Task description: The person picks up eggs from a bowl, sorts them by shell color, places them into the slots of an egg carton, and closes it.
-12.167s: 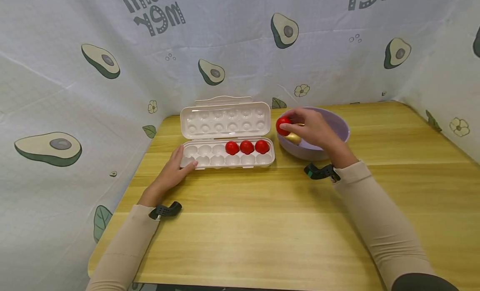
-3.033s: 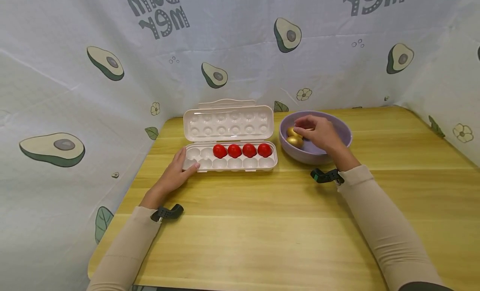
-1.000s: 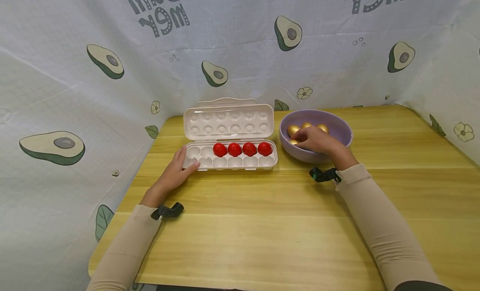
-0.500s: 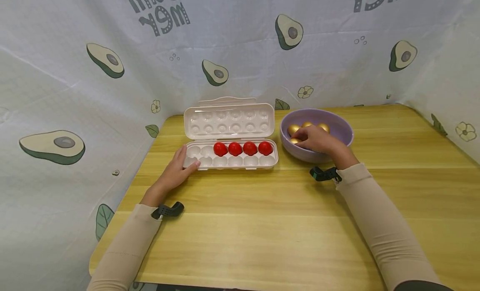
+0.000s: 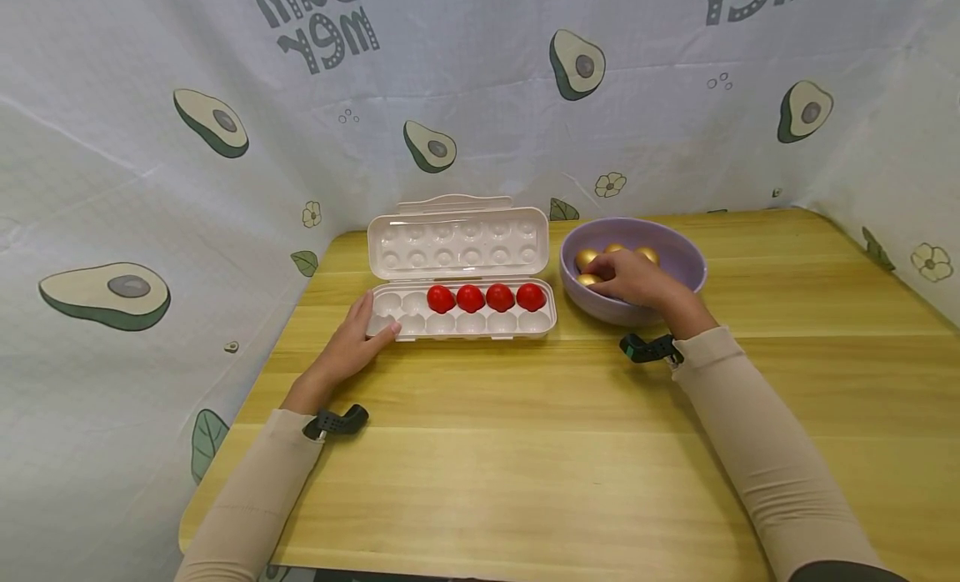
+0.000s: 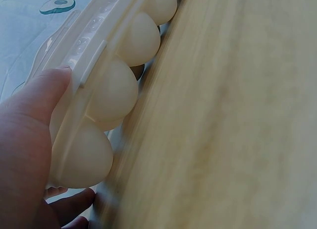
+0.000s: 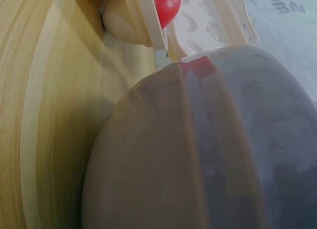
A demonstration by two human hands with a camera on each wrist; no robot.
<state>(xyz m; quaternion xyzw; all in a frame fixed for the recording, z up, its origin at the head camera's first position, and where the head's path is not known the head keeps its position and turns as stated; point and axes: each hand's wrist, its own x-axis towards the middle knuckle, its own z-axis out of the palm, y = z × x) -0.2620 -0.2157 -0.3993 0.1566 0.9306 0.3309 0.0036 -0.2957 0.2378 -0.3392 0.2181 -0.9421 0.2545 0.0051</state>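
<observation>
Table (image 5: 510, 474) | left hand (image 5: 351, 342) grips one carton (image 5: 459, 244) | four red balls (image 5: 470, 298) | right hand (image 5: 633, 279) seemingly pinches one of four visible gold eggs (image 5: 587, 260)

head: bright, soft sheen on table (image 5: 480, 474) | left wrist: dim, table blurred | right wrist: hazy, table shadowed

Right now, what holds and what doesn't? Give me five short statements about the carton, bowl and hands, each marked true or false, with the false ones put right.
1. The carton is open. True.
2. Four red balls sit in the carton's near row. False: they sit in its far row.
3. Gold eggs lie in the bowl. True.
4. The left hand is in the bowl. False: the right hand is; the left hand holds the carton's left end.
5. The bowl stands to the right of the carton. True.
</observation>
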